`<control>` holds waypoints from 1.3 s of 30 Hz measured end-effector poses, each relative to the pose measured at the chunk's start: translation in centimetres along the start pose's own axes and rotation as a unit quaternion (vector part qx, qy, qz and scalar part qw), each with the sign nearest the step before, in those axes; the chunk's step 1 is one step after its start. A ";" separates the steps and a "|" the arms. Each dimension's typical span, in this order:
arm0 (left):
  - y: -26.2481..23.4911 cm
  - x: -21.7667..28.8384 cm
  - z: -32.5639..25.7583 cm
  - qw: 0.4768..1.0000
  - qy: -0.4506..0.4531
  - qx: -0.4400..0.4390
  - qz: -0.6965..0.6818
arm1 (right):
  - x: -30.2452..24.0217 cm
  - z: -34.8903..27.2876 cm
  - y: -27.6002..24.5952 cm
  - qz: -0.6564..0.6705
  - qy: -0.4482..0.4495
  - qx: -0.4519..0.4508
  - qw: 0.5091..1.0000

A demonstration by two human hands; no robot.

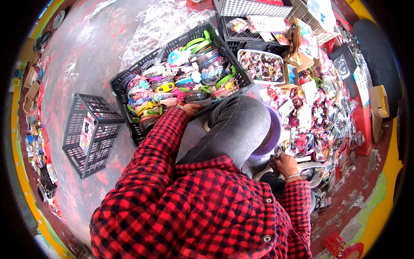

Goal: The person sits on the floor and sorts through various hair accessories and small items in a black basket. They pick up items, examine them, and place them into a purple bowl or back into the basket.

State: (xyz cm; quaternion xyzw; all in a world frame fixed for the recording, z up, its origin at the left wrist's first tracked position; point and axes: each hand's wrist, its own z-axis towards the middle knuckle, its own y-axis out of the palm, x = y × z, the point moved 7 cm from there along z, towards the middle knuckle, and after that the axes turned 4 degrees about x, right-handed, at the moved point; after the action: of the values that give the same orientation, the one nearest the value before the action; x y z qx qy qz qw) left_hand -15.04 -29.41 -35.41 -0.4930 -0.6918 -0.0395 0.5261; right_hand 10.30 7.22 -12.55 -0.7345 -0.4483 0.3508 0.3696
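Observation:
My left hand (pixel 191 109) rests at the near rim of a black plastic crate (pixel 236 64), beside the headbands inside; its fingertips are partly hidden, so I cannot tell whether it grips anything. Rows of colourful headbands (pixel 172 80) fill the crate, some with bows, flowers or green ends. At my right side, my right hand (pixel 285 165) is closed on a small dark grey thing whose kind does not show. That hand is next to a purple basin (pixel 277 129), partly hidden by my knee, and the edge of a heap of hair accessories (pixel 302 116).
An upturned black crate (pixel 92 134) stands on the floor to the left. Beyond my knee are a white basket (pixel 261 66) of small bands, a small cardboard box (pixel 291 76) and stacked crates (pixel 252 8). Clear plastic film (pixel 159 26) lies behind the headband crate.

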 end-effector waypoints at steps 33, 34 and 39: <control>-9.5 8.9 3.3 0.913 -0.168 0.004 0.371 | 0.9 0.1 0.8 0.011 0.001 0.004 1.000; -9.4 9.0 3.4 0.913 -0.163 0.005 0.374 | 0.8 0.0 0.7 0.009 0.004 0.003 1.000; -6.9 6.1 3.8 0.903 -0.130 -0.021 0.409 | 0.2 0.0 0.2 0.005 -0.007 0.002 1.000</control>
State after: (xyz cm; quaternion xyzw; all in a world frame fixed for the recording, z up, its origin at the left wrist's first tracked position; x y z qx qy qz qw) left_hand -22.39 -26.89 -29.20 -0.7444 -0.4906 0.2291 0.3907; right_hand 10.47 7.35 -12.77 -0.7337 -0.4462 0.3588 0.3659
